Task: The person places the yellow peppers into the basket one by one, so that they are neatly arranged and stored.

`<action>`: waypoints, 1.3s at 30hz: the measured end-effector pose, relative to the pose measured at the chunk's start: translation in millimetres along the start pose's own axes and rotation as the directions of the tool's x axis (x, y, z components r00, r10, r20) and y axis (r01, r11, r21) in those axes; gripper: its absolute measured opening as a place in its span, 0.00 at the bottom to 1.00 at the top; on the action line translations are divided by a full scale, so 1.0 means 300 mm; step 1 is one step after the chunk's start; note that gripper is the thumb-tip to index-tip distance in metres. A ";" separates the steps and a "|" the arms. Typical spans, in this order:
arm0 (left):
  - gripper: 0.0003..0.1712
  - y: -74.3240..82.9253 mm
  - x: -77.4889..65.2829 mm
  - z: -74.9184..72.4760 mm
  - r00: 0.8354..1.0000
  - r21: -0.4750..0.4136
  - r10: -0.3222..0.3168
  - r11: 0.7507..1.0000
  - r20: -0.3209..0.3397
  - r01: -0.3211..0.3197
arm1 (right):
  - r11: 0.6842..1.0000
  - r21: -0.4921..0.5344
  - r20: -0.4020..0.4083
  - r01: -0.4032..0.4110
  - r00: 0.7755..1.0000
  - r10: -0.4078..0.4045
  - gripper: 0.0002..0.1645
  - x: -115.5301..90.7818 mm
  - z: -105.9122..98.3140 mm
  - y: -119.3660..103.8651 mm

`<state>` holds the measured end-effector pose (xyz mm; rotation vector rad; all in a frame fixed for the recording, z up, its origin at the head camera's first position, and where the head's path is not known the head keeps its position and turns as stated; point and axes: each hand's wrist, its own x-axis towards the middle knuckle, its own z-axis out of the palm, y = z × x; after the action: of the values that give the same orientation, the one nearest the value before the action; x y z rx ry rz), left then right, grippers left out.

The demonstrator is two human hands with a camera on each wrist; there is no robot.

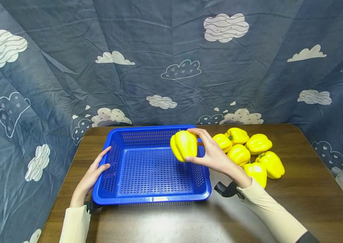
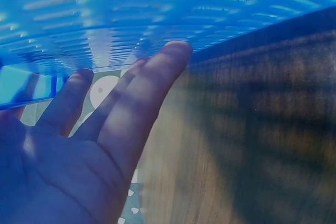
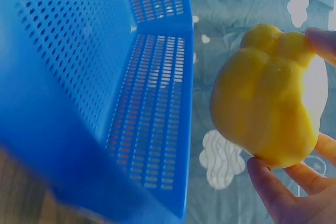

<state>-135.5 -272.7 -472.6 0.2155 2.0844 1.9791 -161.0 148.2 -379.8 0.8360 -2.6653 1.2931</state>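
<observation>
With the left hand (image 1: 90, 174), fingers extended, at the blue basket's (image 1: 129, 200) rim near the table's (image 1: 305, 175) far-left corner, the right hand (image 1: 215, 154) pinches a yellow pepper (image 1: 184, 145) above the basket's right end, apparently mid-transfer, calling for lowering and release.

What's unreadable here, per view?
Left hand, head view: some fingers hidden behind the side of the blue basket.
Loose pepper nearest the camera, head view: lower left hidden by the right forearm.
Table, head view: near edge cut off by the bottom edge.
Right hand, right wrist view: cut off by the right edge.
Basket, right wrist view: nearest corner blurred.
</observation>
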 end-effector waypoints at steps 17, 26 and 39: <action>0.37 0.001 0.004 0.014 0.999 0.000 0.009 1.000 -0.033 -0.009 | 0.993 0.082 0.056 0.081 0.995 -0.085 0.48 0.105 0.138 -0.030; 0.37 -0.003 0.001 0.015 0.999 -0.012 0.011 1.000 -0.046 -0.012 | 0.988 0.127 0.073 0.088 0.992 -0.098 0.47 0.153 0.211 -0.056; 0.37 -0.006 0.005 0.015 0.998 0.003 0.013 1.000 -0.061 -0.013 | 0.980 0.189 0.082 0.059 0.994 -0.076 0.47 0.205 0.293 -0.067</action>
<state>-135.4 -267.9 -474.7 0.1723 2.1276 2.0152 -188.1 45.6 -404.8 1.0199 -2.5846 1.5416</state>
